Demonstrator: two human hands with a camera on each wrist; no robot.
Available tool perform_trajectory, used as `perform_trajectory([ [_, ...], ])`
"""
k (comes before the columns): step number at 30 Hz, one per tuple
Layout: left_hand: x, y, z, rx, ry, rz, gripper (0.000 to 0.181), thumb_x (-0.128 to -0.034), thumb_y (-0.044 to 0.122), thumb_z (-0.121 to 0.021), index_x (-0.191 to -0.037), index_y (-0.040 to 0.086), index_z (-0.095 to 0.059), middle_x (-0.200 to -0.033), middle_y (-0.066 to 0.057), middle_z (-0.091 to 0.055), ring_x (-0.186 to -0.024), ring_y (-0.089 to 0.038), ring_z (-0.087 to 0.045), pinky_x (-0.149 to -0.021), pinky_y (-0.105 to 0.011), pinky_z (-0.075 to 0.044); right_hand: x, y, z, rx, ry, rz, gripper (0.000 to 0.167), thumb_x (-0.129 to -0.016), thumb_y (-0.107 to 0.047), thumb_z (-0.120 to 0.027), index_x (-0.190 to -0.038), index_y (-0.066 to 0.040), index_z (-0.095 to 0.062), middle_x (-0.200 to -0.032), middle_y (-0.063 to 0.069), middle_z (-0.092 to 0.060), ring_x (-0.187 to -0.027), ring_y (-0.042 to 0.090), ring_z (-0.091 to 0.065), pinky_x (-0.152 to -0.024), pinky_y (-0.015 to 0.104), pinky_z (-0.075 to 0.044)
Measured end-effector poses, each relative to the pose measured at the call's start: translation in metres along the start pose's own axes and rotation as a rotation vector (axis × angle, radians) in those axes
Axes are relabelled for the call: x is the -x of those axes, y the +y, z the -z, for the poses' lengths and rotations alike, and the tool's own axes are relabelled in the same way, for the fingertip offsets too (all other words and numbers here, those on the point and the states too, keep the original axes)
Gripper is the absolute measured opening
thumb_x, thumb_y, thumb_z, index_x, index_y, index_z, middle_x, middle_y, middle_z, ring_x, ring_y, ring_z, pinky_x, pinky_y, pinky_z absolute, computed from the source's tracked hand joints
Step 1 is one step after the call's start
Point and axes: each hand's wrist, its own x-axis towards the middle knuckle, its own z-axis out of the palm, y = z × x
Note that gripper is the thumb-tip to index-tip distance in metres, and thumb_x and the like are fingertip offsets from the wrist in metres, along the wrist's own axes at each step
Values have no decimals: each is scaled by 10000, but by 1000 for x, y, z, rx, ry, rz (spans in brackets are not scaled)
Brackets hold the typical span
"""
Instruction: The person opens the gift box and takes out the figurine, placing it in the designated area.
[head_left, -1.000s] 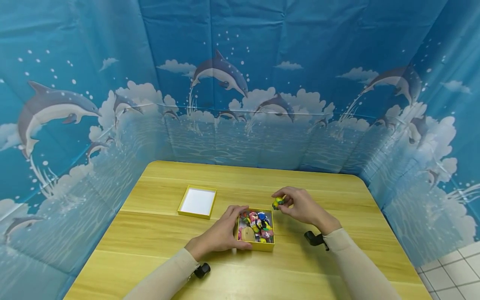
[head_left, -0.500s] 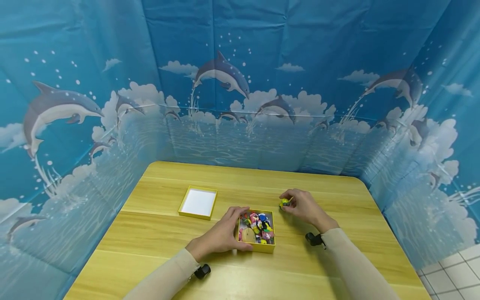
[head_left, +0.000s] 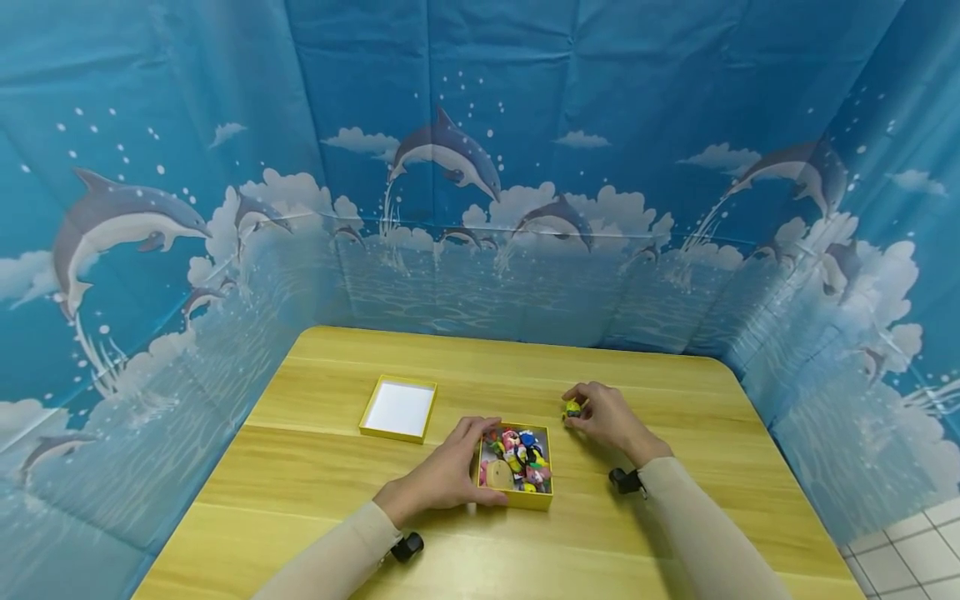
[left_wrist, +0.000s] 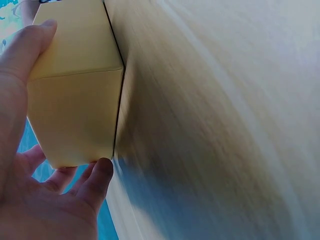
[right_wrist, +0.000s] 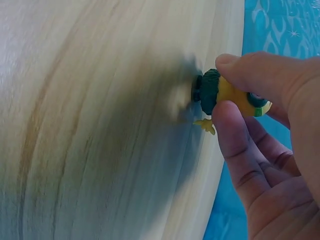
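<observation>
My left hand holds the side of a small yellow box, with thumb on the near wall and fingers at the far-left corner. In the left wrist view the thumb and fingertips touch the plain box walls. Several colourful toy figures are jumbled inside. To the box's upper right, my right hand pinches a small yellow-and-green toy figure. Seen from the right wrist, this toy figure is between thumb and fingers, its dark green base close to the tabletop; whether it touches I cannot tell.
A shallow yellow box lid, white inside, lies left of the box. The wood-grain table has rounded far corners. A blue dolphin-print curtain hangs around its back and sides. White floor tiles show at lower right.
My right hand has carried the pinched toy figure slightly rightward, away from the box, and lower towards the table. The left hand keeps its hold on the box.
</observation>
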Motion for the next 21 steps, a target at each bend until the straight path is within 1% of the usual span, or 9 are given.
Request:
perform_trajectory([
  [7, 2, 2, -2, 2, -1, 8, 1270, -889, 687, -971, -1858, 267, -266, -1832, -70, -375, -1629, -347, -549, -1325, -598, -519, 4, 0, 3, 1, -14, 7, 448, -988, -123, -956, -1389, -13, -788, -1227, 193, -755, -952, 216, -779, -822, 415, -696],
  [12, 0, 2, 0, 0, 4, 6, 1269, -887, 674, -978, -1857, 256, -273, -1833, -75, -378, -1622, -354, -557, -1323, -604, -520, 7, -3, 10, 8, -10, 31, 506, -972, -137, -975, -1411, 4, -769, -1256, 220, -732, -896, 151, -760, -807, 364, -687],
  [16, 0, 1, 0, -2, 6, 5, 1263, -887, 673, -979, -1854, 260, -279, -1830, -72, -381, -1618, -349, -563, -1320, -602, -524, 8, -6, 15, 16, -14, 51, 514, -965, -133, -980, -1411, 8, -767, -1273, 236, -721, -840, 89, -725, -780, 311, -667],
  [21, 0, 0, -2, -5, 7, 8, 1266, -885, 691, -972, -1855, 277, -274, -1837, -68, -374, -1627, -347, -557, -1320, -601, -524, 9, -8, 16, 10, -48, 39, 434, -973, -133, -972, -1354, -12, -804, -1246, 197, -747, -874, 115, -737, -762, 293, -651],
])
